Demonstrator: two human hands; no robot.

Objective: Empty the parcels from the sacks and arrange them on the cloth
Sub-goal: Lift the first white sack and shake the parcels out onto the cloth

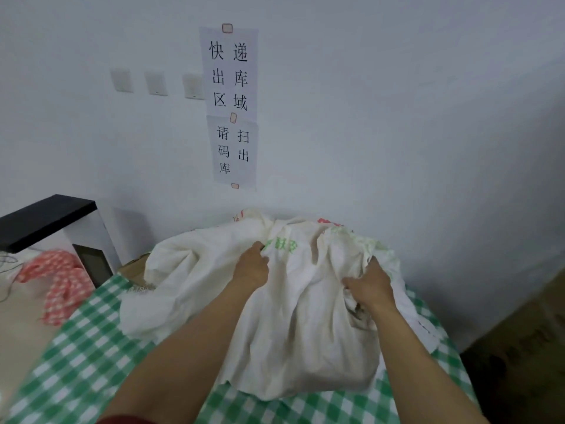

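So the person's got both bare hands dug into a big white sack (299, 325). It's slumped on the green-checked cloth (91, 347), roughly mid-cloth and close up to the wall (397, 117). The left grip (252, 267) is clenched on a fold of fabric near the top, right beside some green print. The right grip (371, 286) has a bunched handful of the sack's right side, fingers curled into it.

A second sack (189, 264), also white and crumpled, lies touching the first on its left, with red print peeking out at the back. Can't tell what's inside either one.

Off to the left, a red-checked cloth (58, 283) sits rumpled on the bare bench (18, 325), near a white box with a black top (46, 218). Two paper signs (229, 87) with Chinese characters are taped to the wall, three switches (156, 84) just beside them.
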